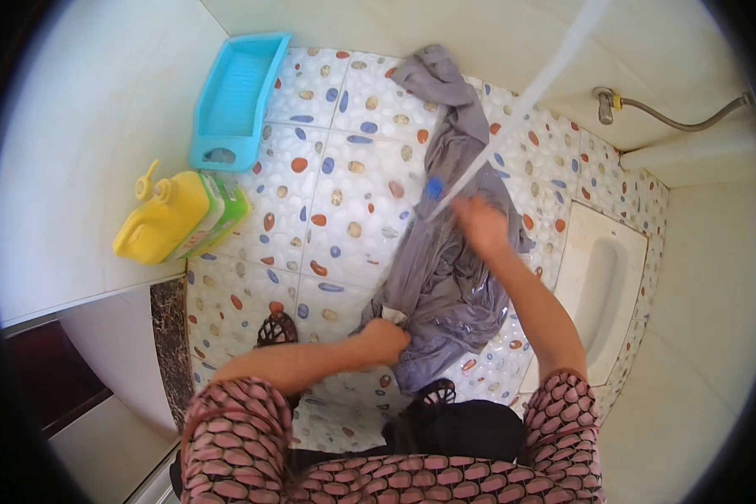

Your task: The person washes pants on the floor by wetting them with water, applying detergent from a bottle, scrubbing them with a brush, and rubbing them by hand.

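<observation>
Patterned floor (353,252) bears the grey cloth (458,286), laid out lengthwise between the squat toilet (579,252), right, and blue tray (233,97) and yellow jug (181,214), left. Left hand (385,340) clenched on the cloth's near-left edge; right hand (481,225), blurred, over its middle beside a small blue piece (434,186), grip cannot be told.

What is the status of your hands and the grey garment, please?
Left hand closed on grey garment. Right hand at its middle, blurred, grip unclear. Garment bunched on pebble-patterned floor tiles. Pale hose crossing the view over it.
</observation>
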Available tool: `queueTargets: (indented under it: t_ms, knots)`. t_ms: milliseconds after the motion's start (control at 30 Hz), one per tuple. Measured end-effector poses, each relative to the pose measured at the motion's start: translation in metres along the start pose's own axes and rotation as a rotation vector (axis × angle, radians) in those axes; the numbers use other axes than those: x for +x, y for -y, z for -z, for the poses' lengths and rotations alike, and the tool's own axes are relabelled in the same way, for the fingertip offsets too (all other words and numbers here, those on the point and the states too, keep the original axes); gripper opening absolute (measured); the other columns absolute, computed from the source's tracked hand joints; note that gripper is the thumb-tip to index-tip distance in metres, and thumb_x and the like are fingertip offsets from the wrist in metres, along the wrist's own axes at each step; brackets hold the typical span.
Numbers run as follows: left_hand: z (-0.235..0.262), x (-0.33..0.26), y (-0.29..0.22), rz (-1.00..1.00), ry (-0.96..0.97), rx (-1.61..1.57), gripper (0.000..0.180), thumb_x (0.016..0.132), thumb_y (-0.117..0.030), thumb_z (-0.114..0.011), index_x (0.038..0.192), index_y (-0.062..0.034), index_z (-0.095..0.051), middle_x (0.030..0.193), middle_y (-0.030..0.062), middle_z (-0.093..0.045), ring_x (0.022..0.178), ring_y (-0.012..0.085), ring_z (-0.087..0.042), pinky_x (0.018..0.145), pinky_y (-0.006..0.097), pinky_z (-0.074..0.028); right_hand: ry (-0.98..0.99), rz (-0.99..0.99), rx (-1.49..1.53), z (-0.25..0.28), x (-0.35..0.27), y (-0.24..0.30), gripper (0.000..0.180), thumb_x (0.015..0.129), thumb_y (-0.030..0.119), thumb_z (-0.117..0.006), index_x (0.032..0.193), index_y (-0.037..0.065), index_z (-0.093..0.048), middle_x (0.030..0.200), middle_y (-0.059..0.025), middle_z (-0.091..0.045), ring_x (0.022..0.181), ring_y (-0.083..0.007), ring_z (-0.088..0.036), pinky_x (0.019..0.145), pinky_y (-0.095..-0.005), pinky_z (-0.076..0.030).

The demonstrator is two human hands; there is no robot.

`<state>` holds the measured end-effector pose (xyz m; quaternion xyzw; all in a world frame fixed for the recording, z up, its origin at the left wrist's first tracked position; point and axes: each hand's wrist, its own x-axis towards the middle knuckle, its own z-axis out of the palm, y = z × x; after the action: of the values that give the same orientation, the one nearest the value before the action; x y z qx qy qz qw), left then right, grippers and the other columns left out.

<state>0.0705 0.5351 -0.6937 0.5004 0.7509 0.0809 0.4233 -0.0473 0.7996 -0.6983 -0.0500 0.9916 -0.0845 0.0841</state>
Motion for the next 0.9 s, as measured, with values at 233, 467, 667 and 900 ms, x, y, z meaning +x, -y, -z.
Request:
queueTargets:
  t_ms: [233, 467, 667, 900]
  knots:
    - [0.053, -0.095, 0.068, 0.292, 0.092, -0.351, 0.033, 0.068, -0.028, -0.061, 0.099, -0.0168, -0.06, 0.086, 0.0125, -0.064, 0.084, 0.0348, -0.061, 0.07, 0.046, -0.047, 0.227, 0.402, 0.11, 0.012, -0.054, 0.041, 0.042, 0.087, 0.016, -0.044, 0.126, 0.031, -0.048, 0.086, -0.0126, -0.056, 0.074, -0.0305, -0.061, 0.054, -0.0423, -0.05]
    - [0.037, -0.049, 0.082, 0.274, 0.332, -0.073, 0.033, 0.067, -0.024, -0.063, 0.098, -0.0129, -0.064, 0.085, 0.0107, -0.065, 0.081, 0.0319, -0.063, 0.069, 0.043, -0.049, -0.039, -0.05, 0.028, -0.002, 0.003, 0.032, 0.045, 0.085, 0.018, -0.048, 0.129, 0.028, -0.045, 0.078, -0.0143, -0.055, 0.067, -0.0302, -0.06, 0.053, -0.0418, -0.048]
    - [0.043, -0.048, 0.08, 0.315, 0.388, -0.144, 0.03, 0.061, -0.022, -0.066, 0.089, -0.0111, -0.067, 0.089, 0.0101, -0.066, 0.084, 0.0296, -0.063, 0.068, 0.043, -0.049, 0.035, 0.295, 0.145, -0.014, -0.035, 0.029, 0.04, 0.087, 0.018, -0.044, 0.126, 0.027, -0.047, 0.08, -0.0139, -0.058, 0.07, -0.0296, -0.062, 0.054, -0.0409, -0.049]
    - [0.044, -0.05, 0.078, 0.296, 0.419, -0.111, 0.033, 0.061, -0.022, -0.07, 0.091, -0.0111, -0.066, 0.091, 0.0089, -0.066, 0.088, 0.0296, -0.062, 0.069, 0.041, -0.049, -0.134, -0.194, 0.258, -0.031, -0.019, 0.056, 0.054, 0.086, 0.018, -0.049, 0.137, 0.028, -0.033, 0.089, -0.0173, -0.053, 0.064, -0.0365, -0.06, 0.058, -0.0484, -0.049]
